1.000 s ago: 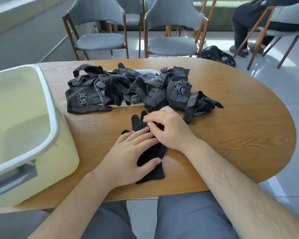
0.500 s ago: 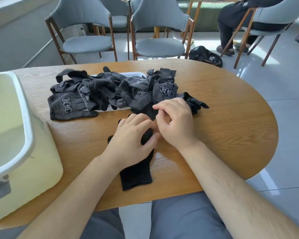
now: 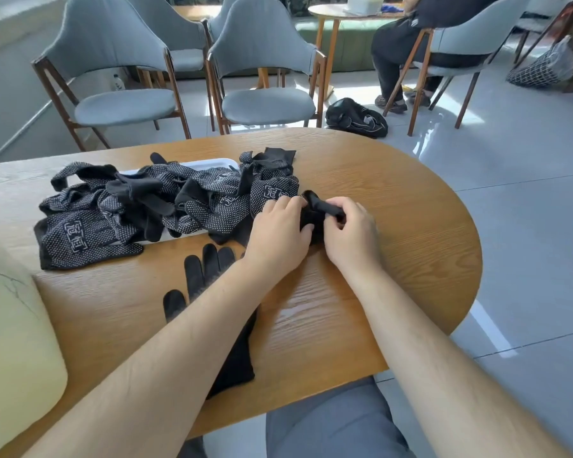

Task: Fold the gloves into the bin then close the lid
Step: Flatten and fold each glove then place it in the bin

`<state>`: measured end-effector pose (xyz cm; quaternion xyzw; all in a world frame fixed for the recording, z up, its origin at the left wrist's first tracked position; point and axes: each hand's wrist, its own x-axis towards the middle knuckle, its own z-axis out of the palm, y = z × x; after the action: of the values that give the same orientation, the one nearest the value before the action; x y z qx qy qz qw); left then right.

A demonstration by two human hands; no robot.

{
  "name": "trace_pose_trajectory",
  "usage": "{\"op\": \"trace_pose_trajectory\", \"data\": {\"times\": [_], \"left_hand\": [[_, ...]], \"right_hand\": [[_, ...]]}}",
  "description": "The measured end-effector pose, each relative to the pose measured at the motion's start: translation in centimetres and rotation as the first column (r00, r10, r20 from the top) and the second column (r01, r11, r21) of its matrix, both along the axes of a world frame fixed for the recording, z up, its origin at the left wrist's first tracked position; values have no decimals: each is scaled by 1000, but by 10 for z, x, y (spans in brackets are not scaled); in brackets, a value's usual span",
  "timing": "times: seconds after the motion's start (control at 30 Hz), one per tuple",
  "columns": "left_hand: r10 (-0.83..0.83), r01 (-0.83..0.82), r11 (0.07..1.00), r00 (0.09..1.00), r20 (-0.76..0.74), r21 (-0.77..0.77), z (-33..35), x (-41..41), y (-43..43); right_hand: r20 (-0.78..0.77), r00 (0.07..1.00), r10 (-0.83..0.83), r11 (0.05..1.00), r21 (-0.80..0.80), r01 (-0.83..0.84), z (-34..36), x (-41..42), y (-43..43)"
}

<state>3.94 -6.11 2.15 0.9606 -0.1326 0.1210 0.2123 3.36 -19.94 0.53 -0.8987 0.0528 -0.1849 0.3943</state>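
Black bunched fabric glove (image 3: 314, 215) was gripped by left hand (image 3: 278, 234) and right hand (image 3: 351, 234), held close together. A flat black glove (image 3: 209, 267) lay on the wooden desk (image 3: 404, 226).

Café-like lounge: grey chairs (image 3: 119, 81), wooden tables (image 3: 394, 206), tiled floor (image 3: 526, 200).

"What's different from a second ago?"

"Both hands have moved. The left hand (image 3: 278, 233) and right hand (image 3: 351, 236) were pressing on the flat glove (image 3: 209, 266) in front of the pile (image 3: 166, 200). They have since gone up to the pile's right end."

"Holding anything there?"

"A crumpled glove (image 3: 325, 206), lifted against the pile's edge. The right hand pinches it and the left grips its other side."

"And the flat one?"

"Let go. Its fingers, covered before, now show in front of the pile, with only the left forearm lying across it."
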Motion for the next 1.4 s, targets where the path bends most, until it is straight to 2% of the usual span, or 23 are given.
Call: {"op": "trace_pose_trajectory", "data": {"times": [0.13, 0.27, 0.47, 0.57, 0.63, 0.7, 0.83, 0.97, 1.07, 1.33, 1.4], "left_hand": [[-2, -13, 951, 999, -49, -308, 5, 2, 2], [-52, -56, 816, 984, -169, -576, 20, -7, 0], [-111, -85, 620, 975, -194, -780, 43, -21, 18], [-86, -145, 542, 970, -226, -828, 59, -31, 34], [-90, -142, 469, 974, -208, -872, 66, -41, 46], [-74, -113, 437, 984, -161, -893, 74, -52, 60], [-46, -52, 424, 996, -79, -904, 83, -68, 86], [77, -64, 432, 996, -34, -900, 83, -80, 103], [131, -109, 420, 990, -58, -901, 87, -89, 112], [103, -160, 402, 986, -129, -902, 82, -110, 128], [125, -181, 432, 982, -140, -883, 79, -111, 132]], "right_hand": [[128, 991, -48, 982, 189, 24, 2, -3, -5], [179, 984, -20, 921, 385, -52, 14, -10, -4], [270, 947, 172, 889, 371, -267, 44, -28, 7], [272, 925, 265, 822, 438, -364, 64, -34, 20], [265, 910, 319, 769, 489, -412, 75, -37, 27], [232, 906, 355, 737, 526, -424, 83, -39, 36], [150, 894, 423, 714, 552, -431, 95, -41, 54], [138, 861, 490, 681, 556, -476, 97, -41, 73], [121, 830, 544, 661, 547, -513, 101, -42, 85], [76, 783, 618, 655, 501, -565, 103, -47, 100], [70, 777, 626, 650, 503, -569, 102, -47, 101]]}}
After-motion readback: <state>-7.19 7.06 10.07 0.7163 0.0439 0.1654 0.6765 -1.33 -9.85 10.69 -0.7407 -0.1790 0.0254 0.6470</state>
